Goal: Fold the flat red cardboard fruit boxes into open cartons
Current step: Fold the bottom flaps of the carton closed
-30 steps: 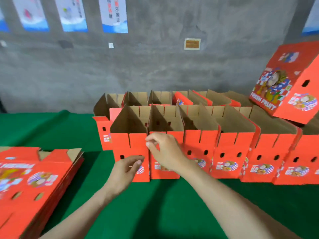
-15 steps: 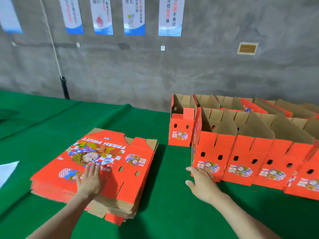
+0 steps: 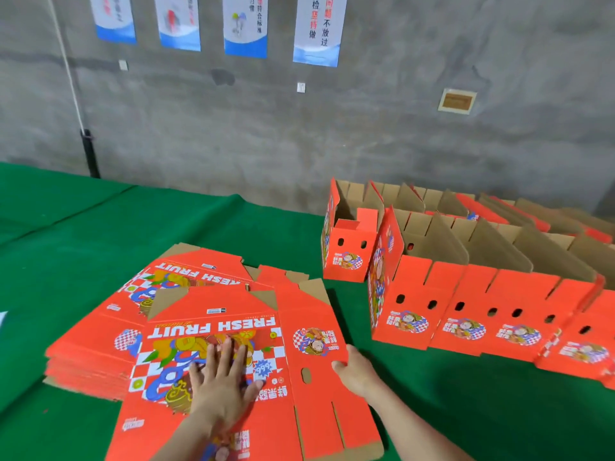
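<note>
Left fingers (image 3: pixel 229 356) flat on top box (image 3: pixel 299 410); right fingers (image 3: pixel 339 365) grip its edge; cartons (image 3: pixel 412 311) beside.

A plain, industrial packing workroom. Well beyond the fingers (image 3: pixel 228 352) of the left hand (image 3: pixel 219 390), a bare grey concrete wall (image 3: pixel 299 134) carries a row of printed notice posters (image 3: pixel 316 28) with Chinese text and a small framed plaque (image 3: pixel 457 101). A worktable (image 3: pixel 100 234) covered in green cloth lies under both hands. Beneath those fingers is a flat red fruit box (image 3: pixel 213 314), overlapping a stack of flat boxes (image 3: pixel 90 357) to their left. To the right of the right hand (image 3: pixel 357 372) and its fingers stand rows of folded open cartons (image 3: pixel 466 294).
</note>
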`<state>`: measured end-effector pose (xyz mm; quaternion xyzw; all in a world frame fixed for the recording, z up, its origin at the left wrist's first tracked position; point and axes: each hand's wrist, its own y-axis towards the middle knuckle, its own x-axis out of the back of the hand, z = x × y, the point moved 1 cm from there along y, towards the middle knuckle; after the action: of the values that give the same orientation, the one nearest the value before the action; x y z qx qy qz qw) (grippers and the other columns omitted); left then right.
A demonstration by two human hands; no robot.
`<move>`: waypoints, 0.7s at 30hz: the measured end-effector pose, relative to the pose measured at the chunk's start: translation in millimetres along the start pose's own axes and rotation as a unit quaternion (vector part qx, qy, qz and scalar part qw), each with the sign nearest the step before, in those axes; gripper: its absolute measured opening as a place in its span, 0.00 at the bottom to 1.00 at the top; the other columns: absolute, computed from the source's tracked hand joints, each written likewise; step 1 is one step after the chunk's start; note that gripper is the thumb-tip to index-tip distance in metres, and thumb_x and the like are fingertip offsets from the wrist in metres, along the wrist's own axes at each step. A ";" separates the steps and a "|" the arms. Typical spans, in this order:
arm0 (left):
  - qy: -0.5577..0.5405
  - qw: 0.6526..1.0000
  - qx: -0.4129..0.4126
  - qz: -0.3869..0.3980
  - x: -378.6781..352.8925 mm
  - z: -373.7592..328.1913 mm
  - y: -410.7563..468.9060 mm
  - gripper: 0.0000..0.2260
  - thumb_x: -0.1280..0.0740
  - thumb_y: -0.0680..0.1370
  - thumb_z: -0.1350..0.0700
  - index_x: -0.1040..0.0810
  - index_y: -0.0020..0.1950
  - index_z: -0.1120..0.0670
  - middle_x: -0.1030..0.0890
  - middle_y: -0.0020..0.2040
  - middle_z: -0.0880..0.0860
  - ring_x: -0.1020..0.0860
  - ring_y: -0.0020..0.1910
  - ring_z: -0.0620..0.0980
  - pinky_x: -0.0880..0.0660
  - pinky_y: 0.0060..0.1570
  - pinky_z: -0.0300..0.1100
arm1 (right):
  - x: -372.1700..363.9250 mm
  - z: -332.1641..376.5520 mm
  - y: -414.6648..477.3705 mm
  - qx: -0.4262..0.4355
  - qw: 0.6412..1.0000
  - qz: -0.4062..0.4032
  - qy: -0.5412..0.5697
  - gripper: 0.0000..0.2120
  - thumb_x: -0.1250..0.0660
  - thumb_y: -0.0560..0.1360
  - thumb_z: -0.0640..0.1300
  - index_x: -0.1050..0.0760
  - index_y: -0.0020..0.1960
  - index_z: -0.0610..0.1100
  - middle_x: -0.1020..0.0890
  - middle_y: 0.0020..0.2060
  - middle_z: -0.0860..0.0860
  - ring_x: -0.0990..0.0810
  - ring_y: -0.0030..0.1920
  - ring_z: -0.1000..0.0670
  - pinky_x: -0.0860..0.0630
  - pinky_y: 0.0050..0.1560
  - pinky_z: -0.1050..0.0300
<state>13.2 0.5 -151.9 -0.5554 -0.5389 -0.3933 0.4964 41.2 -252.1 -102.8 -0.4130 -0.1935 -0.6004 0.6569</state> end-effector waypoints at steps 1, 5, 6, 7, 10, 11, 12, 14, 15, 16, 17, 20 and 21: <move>0.002 1.000 -0.008 0.005 -1.2 1.3 -1.0 0.59 0.82 0.49 0.24 0.64 0.77 0.47 0.69 0.75 0.48 0.70 0.74 0.56 0.65 0.70 0.62 | -0.6 1.5 3.3 -0.018 0.999 -0.009 0.029 0.29 0.41 0.81 0.44 0.49 0.77 0.37 0.38 0.74 0.42 0.38 0.74 0.45 0.38 0.66 0.60; -0.015 1.000 -0.021 -0.008 1.6 6.2 -7.9 0.57 0.80 0.50 0.22 0.68 0.74 0.51 0.71 0.73 0.49 0.73 0.70 0.52 0.64 0.71 0.60 | 5.3 5.4 14.2 -0.073 0.981 -0.064 0.169 0.17 0.37 0.79 0.44 0.28 0.63 0.34 0.23 0.60 0.40 0.24 0.58 0.43 0.29 0.58 0.54; -0.025 0.999 -0.025 -0.022 3.8 6.9 -9.9 0.57 0.79 0.50 0.22 0.68 0.74 0.51 0.72 0.73 0.49 0.73 0.71 0.52 0.63 0.72 0.60 | 8.5 7.0 14.8 -0.068 0.973 -0.072 0.208 0.13 0.35 0.78 0.45 0.24 0.56 0.35 0.20 0.55 0.40 0.23 0.52 0.44 0.27 0.53 0.54; -0.038 0.998 -0.026 -0.037 7.1 6.0 -12.3 0.57 0.78 0.51 0.21 0.67 0.74 0.50 0.71 0.74 0.48 0.72 0.72 0.51 0.63 0.72 0.59 | 13.3 9.5 14.1 -0.060 0.967 -0.075 0.238 0.11 0.34 0.78 0.46 0.23 0.50 0.37 0.20 0.50 0.41 0.23 0.48 0.46 0.28 0.49 0.55; -0.119 0.988 0.006 -0.102 35.0 -8.9 -18.5 0.59 0.74 0.54 0.20 0.54 0.79 0.49 0.59 0.78 0.47 0.63 0.77 0.51 0.58 0.73 0.58 | 33.6 23.4 10.5 -0.021 0.941 -0.048 0.335 0.08 0.32 0.76 0.44 0.22 0.47 0.39 0.19 0.45 0.42 0.23 0.44 0.47 0.29 0.43 0.57; -0.149 0.980 0.017 -0.131 48.6 -18.5 -19.8 0.58 0.70 0.56 0.21 0.48 0.78 0.51 0.54 0.79 0.49 0.59 0.77 0.52 0.56 0.73 0.58 | 42.7 32.0 6.9 0.003 0.930 -0.028 0.366 0.08 0.32 0.76 0.42 0.22 0.50 0.37 0.18 0.46 0.42 0.22 0.43 0.47 0.28 0.43 0.57; -0.174 0.971 0.017 -0.166 63.5 -30.0 -20.9 0.55 0.66 0.59 0.23 0.43 0.77 0.53 0.51 0.79 0.51 0.57 0.78 0.53 0.55 0.73 0.58 | 53.3 41.7 2.4 0.034 0.921 -0.015 0.388 0.08 0.32 0.77 0.41 0.22 0.52 0.37 0.18 0.45 0.42 0.21 0.43 0.47 0.27 0.43 0.57; -0.224 0.945 -0.016 -0.237 94.6 -54.7 -21.9 0.51 0.59 0.62 0.25 0.38 0.75 0.56 0.47 0.78 0.55 0.53 0.77 0.56 0.54 0.72 0.57 | 76.7 61.1 -8.5 0.103 0.903 -0.018 0.417 0.05 0.33 0.77 0.39 0.22 0.52 0.40 0.17 0.43 0.45 0.20 0.39 0.50 0.25 0.40 0.59; -0.247 0.931 -0.040 -0.268 110.4 -67.2 -23.1 0.49 0.56 0.64 0.25 0.37 0.75 0.57 0.46 0.78 0.56 0.52 0.77 0.58 0.54 0.72 0.57 | 88.9 69.1 -15.0 0.136 0.890 -0.032 0.434 0.03 0.33 0.77 0.39 0.22 0.51 0.42 0.17 0.44 0.46 0.20 0.39 0.51 0.24 0.40 0.60; -0.263 0.917 -0.062 -0.293 126.6 -79.9 -25.6 0.47 0.53 0.66 0.27 0.36 0.74 0.57 0.45 0.77 0.58 0.50 0.77 0.59 0.52 0.72 0.58 | 100.1 75.1 -21.8 0.165 0.877 -0.054 0.449 0.03 0.33 0.77 0.39 0.22 0.50 0.43 0.17 0.46 0.45 0.19 0.41 0.51 0.23 0.42 0.59; -0.276 0.902 -0.085 -0.320 141.8 -92.6 -28.5 0.43 0.49 0.67 0.30 0.35 0.74 0.58 0.44 0.77 0.60 0.48 0.77 0.60 0.50 0.72 0.60 | 109.8 79.5 -29.2 0.190 0.862 -0.084 0.462 0.04 0.34 0.77 0.39 0.22 0.51 0.43 0.17 0.48 0.44 0.19 0.44 0.48 0.22 0.47 0.55; -0.324 0.851 -0.158 -0.382 182.1 -130.5 -41.7 0.36 0.37 0.71 0.40 0.36 0.74 0.59 0.44 0.76 0.61 0.45 0.76 0.59 0.47 0.74 0.53 | 126.7 83.2 -61.6 0.256 0.799 -0.179 0.515 0.07 0.33 0.76 0.40 0.23 0.55 0.43 0.17 0.52 0.43 0.20 0.53 0.44 0.25 0.58 0.44; -0.349 0.837 -0.181 -0.381 192.5 -142.8 -47.5 0.37 0.35 0.72 0.41 0.39 0.75 0.58 0.45 0.77 0.60 0.48 0.77 0.55 0.50 0.74 0.46 | 128.8 82.1 -73.6 0.282 0.782 -0.178 0.526 0.11 0.32 0.75 0.41 0.24 0.56 0.44 0.17 0.53 0.44 0.20 0.54 0.44 0.25 0.58 0.44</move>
<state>1.3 -102.2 69.5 -0.4869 -0.7646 -0.4218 -0.0226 17.5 -264.9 64.7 0.2126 -0.0486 -0.7491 0.6255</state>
